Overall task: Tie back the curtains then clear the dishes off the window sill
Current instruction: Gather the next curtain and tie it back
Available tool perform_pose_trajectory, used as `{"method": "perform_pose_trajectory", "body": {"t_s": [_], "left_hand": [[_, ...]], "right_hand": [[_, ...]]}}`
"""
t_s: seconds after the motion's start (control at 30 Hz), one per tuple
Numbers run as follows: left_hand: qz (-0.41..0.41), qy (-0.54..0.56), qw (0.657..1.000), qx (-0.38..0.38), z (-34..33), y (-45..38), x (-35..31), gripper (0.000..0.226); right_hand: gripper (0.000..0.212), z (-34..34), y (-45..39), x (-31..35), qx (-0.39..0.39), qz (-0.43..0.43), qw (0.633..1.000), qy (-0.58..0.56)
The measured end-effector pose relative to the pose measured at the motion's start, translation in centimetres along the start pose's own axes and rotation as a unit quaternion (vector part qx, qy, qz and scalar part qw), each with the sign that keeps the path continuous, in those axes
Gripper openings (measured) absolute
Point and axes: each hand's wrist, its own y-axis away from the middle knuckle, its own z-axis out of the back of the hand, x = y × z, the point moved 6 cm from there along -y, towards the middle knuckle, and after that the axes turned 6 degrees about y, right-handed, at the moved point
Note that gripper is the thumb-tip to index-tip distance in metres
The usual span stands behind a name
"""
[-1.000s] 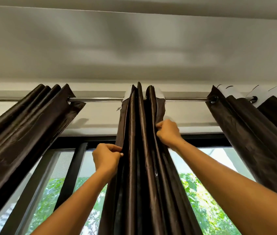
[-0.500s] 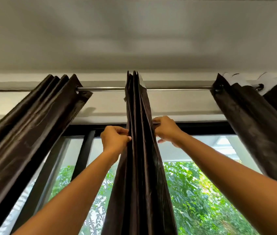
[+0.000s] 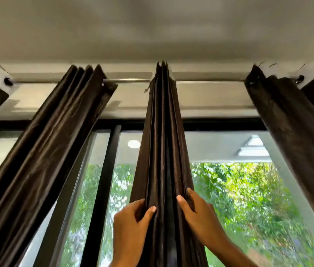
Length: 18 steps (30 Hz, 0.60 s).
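A dark brown middle curtain (image 3: 162, 132) hangs in a tight bunch of folds from the metal rod (image 3: 129, 80). My left hand (image 3: 131, 220) grips the folds on the bunch's left side, thumb in front and fingers behind. My right hand (image 3: 196, 214) holds the right side, thumb pressed on the front folds and fingers wrapped behind. Both hands sit low on the bunch, well below the rod. The window sill and the dishes are out of view.
A left curtain (image 3: 42, 151) and a right curtain (image 3: 294, 135) hang gathered on the same rod. Black window frame bars (image 3: 106, 180) run behind, with green foliage outside. The white ceiling fills the top of the view.
Both hands have slid down the bunched middle curtain, from close under the rod to much lower. The folds are now pressed tighter together. The view has tilted up a little.
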Motion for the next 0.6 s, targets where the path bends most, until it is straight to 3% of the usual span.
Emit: {"method": "perform_pose_trajectory", "body": {"t_s": [0.17,0.33,0.6], "left_hand": [[0.043,-0.040,0.998,-0.020,3.2,4.5,3.8,0.036],[0.103,-0.110,0.989,-0.008,6.3,9.3,6.3,0.026],[0.193,-0.144,0.969,0.052,11.6,16.6,9.3,0.021]], "right_hand": [[0.058,-2.3,5.7,-2.4,0.018,-0.036,0.999,0.028],[0.055,-4.5,12.0,-3.2,0.069,-0.061,0.994,0.064],[0.047,-7.4,20.2,-3.9,0.054,-0.043,0.990,0.121]]}}
